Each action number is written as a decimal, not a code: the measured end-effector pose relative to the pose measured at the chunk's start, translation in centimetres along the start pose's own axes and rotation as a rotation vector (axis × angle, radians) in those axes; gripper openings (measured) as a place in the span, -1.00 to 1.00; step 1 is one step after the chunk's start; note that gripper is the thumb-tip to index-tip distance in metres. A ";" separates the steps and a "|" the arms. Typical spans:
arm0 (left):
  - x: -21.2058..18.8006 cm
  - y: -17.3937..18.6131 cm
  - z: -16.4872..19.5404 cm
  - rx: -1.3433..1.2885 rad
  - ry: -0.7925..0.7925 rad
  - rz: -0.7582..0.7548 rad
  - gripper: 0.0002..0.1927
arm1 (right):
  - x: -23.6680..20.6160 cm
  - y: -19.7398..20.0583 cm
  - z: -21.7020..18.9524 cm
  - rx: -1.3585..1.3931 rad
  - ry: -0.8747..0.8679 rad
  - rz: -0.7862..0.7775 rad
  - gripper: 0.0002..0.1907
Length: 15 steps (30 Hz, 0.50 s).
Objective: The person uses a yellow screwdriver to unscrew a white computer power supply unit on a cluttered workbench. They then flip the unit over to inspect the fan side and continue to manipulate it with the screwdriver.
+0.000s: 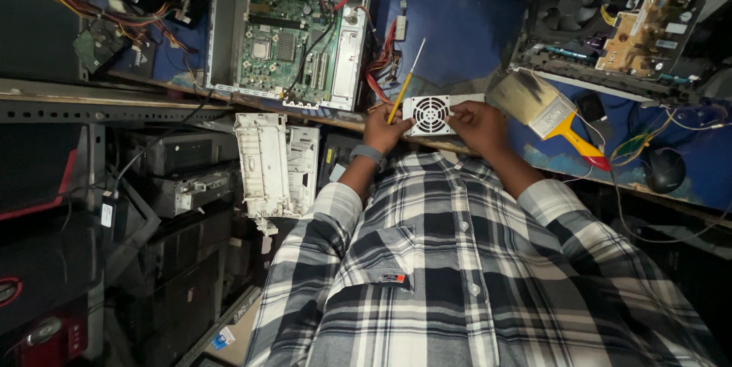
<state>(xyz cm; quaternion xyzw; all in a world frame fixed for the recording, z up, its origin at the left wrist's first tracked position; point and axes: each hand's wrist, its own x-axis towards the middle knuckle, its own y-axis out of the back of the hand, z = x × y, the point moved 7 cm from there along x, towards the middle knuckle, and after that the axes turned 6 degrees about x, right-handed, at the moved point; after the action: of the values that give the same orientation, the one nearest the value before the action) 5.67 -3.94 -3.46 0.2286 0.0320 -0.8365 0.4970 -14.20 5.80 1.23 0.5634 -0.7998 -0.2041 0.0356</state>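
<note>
Paintbrush [545, 107] right of power supply [431, 115]; motherboard [286, 43] beyond.

Blue bench [457, 24]: computer case [290, 31], paintbrush [545, 107]

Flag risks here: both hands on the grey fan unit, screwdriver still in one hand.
1. The left hand pinches the yellow screwdriver while also steadying the power supply unit; the tool could slip or drop.
2. The unit sits at the edge of the blue workbench, so it may tip toward the lap.
3. The paintbrush lies close to the right hand; an elbow move might knock it off.
</note>
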 end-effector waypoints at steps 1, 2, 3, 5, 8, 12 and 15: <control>0.0 0.0 0.1 0.006 -0.022 0.004 -0.66 | 0.0 0.0 0.0 0.006 -0.002 0.000 -0.71; 0.1 0.0 0.2 0.012 -0.044 0.009 -0.66 | 0.1 -0.1 0.1 0.013 -0.004 -0.001 -0.71; 0.1 0.0 0.3 0.018 -0.065 0.012 -0.66 | 0.1 -0.1 0.1 0.020 -0.006 0.000 -0.71; 0.2 -0.1 0.1 -0.006 -0.054 -0.002 -0.66 | 0.0 0.0 0.3 -0.017 -0.025 -0.002 -0.70; 0.1 -0.1 0.0 -0.031 -0.044 -0.002 -0.67 | 0.0 0.0 0.1 -0.003 -0.011 0.003 -0.70; 0.2 -0.2 -0.1 -0.029 -0.016 0.011 -0.67 | -0.1 0.2 0.0 -0.050 0.003 0.031 -0.70; 0.1 -0.1 0.2 -0.006 -0.043 0.012 -0.68 | 0.0 0.1 0.1 -0.029 -0.015 0.012 -0.70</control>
<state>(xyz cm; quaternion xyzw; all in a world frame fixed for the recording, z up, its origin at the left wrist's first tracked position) 5.50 -4.04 -3.36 0.2090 0.0224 -0.8383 0.5031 -14.34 5.85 1.21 0.5566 -0.8003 -0.2195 0.0388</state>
